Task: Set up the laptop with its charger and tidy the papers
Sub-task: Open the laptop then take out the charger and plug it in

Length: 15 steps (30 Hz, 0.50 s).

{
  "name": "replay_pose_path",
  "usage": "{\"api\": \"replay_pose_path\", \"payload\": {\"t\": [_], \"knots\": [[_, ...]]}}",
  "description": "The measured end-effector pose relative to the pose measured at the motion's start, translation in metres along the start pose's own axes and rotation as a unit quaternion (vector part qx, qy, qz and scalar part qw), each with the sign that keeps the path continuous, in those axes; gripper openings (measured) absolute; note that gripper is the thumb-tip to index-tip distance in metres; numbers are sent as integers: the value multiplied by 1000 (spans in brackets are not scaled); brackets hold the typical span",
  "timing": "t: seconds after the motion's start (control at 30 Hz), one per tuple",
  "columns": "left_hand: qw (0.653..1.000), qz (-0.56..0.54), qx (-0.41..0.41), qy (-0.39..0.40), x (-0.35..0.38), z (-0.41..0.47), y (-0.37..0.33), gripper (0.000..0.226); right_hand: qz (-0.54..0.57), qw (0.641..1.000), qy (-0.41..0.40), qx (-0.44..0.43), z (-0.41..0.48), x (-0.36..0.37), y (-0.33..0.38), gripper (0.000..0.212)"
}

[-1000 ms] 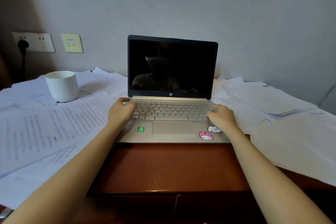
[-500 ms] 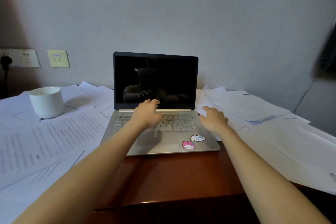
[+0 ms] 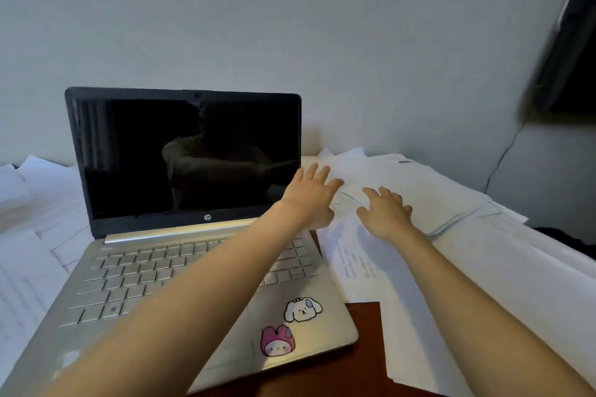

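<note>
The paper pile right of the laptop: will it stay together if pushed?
Probably not: the paper pile lies fanned and uneven, so sheets would likely slide apart. Single sheets look thin, likely floppy when lifted by an edge.

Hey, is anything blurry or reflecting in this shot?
Head view: dim, flat light; the dark object at the top right is smeared by blur; the black laptop screen mirrors the person's arms; left hand and right hand look slightly soft.

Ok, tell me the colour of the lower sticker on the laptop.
The lower sticker is pink with a pale face; head view.
</note>
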<state>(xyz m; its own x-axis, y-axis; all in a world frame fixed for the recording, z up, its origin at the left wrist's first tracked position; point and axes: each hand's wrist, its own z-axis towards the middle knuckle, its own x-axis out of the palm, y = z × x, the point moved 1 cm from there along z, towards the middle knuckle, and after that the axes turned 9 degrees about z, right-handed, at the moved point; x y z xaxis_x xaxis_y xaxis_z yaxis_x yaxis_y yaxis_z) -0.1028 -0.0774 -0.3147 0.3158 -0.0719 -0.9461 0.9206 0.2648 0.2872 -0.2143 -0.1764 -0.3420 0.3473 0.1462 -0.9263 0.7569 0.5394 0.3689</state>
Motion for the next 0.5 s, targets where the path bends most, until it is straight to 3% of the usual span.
{"api": "replay_pose_path", "payload": {"t": [0.3, 0.5], "knots": [[996, 22, 62, 57, -34, 65, 8, 64, -3, 997, 33, 64, 52, -41, 7, 53], [992, -59, 27, 111, -86, 72, 26, 65, -42, 994, 60, 76, 45, -101, 29, 50]]}}
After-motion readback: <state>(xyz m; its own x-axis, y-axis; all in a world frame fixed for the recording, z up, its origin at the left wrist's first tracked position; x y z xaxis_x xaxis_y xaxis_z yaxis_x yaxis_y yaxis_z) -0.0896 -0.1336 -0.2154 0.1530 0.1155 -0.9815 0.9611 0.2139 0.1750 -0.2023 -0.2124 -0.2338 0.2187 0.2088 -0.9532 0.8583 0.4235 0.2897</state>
